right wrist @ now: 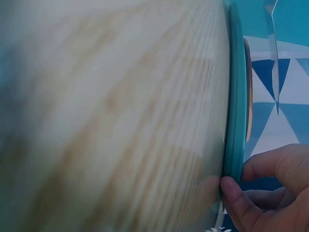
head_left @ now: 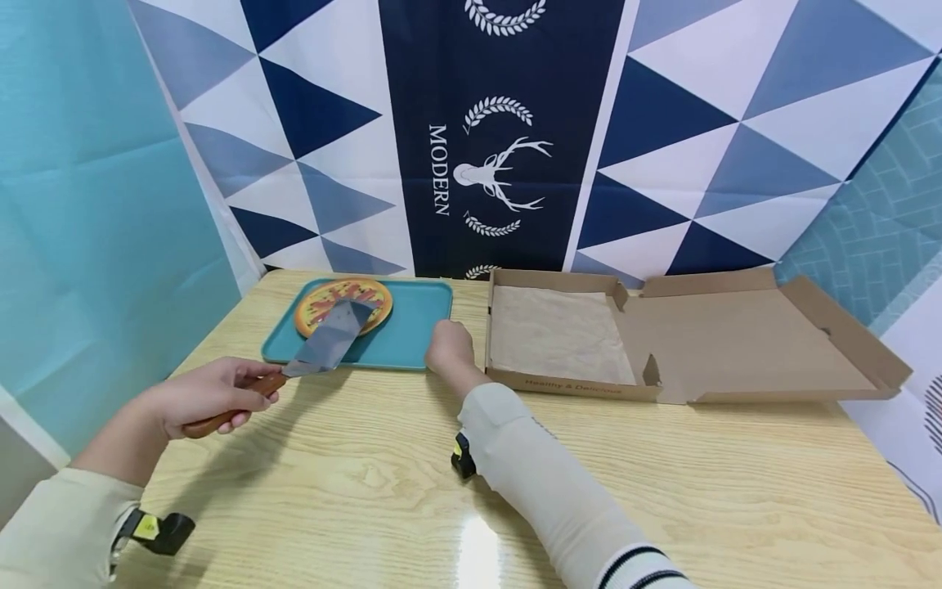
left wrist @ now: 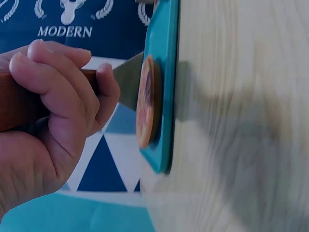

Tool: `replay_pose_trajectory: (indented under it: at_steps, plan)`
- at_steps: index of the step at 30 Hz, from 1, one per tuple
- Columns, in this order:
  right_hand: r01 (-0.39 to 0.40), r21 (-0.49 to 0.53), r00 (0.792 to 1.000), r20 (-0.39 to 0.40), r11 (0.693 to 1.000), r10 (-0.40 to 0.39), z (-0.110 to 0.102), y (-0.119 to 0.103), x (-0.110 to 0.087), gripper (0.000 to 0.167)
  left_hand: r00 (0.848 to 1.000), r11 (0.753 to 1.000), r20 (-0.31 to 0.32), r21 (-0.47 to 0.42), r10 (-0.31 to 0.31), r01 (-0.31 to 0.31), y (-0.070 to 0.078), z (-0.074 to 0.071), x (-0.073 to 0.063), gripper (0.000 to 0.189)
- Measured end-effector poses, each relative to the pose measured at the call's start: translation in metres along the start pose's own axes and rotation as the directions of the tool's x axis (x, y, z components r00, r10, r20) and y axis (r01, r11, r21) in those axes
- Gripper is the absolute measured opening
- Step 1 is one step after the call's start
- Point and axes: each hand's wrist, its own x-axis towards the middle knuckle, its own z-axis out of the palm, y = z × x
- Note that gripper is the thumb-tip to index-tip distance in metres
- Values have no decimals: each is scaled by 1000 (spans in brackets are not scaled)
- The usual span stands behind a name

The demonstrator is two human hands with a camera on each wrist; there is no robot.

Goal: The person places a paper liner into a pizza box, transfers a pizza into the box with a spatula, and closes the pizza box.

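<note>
My left hand (head_left: 224,397) grips the wooden handle (head_left: 234,406) of a metal spatula, its fingers curled round it. The wide flat blade (head_left: 331,335) overlaps the pizza (head_left: 316,304) in the head view; in the right wrist view the blade (right wrist: 275,63) hangs apart from the tray, above the pizza's edge (right wrist: 249,92). The pizza lies on the left part of a teal tray (head_left: 419,315). My right hand (head_left: 450,348) pinches the tray's near right corner, with thumb and fingers on either side of the rim (right wrist: 234,121).
Right of the tray an opened cardboard pizza box (head_left: 574,386) lies with brown paper (head_left: 559,331) in its base and its lid (head_left: 758,343) folded out to the right. A patterned cloth (head_left: 500,82) hangs behind the wooden table (head_left: 412,507).
</note>
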Motion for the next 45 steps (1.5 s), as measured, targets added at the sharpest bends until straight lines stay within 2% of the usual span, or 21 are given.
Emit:
replay_pose_trajectory:
  at_steps: [4, 9, 13, 20, 25, 30, 37, 42, 45]
  plan:
    - [23, 11, 1000, -4, 1000, -23, -1, 1, 0, 3, 999, 999, 31, 43, -20, 19, 3, -16, -7, 70]
    - [31, 7, 1000, 2, 999, -31, -3, 3, 1, 11, 996, 993, 57, 100, -75, 69, 11, -37, -13, 70]
    - [28, 16, 1000, 9, 999, -29, -4, 3, 1, 10, 989, 985, 103, 147, -104, 89, 16, -55, -17, 69]
    - [24, 13, 1000, 15, 1000, -24, -2, 5, 1, 8, 967, 960, 183, 250, -175, 127, 26, -84, -24, 72]
    - [27, 19, 1000, 2, 999, -27, -2, 7, 0, 10, 947, 956, 232, 244, -222, 164, 26, -101, -31, 68]
    - [44, 38, 999, 9, 998, -45, -2, 7, -1, 9, 926, 953, 273, 223, -260, 202, 21, -112, -40, 67]
    - [44, 18, 999, 4, 999, -44, -3, 6, 0, 6, 909, 940, 268, 215, -318, 265, 20, -123, -47, 70]
    - [33, 20, 999, 9, 999, -33, -3, 6, 0, 9, 887, 930, 292, 200, -358, 309, 18, -127, -43, 68]
    - [39, 27, 999, 6, 999, -39, -3, 6, -1, 8, 888, 926, 280, 202, -365, 317, 17, -126, -39, 69]
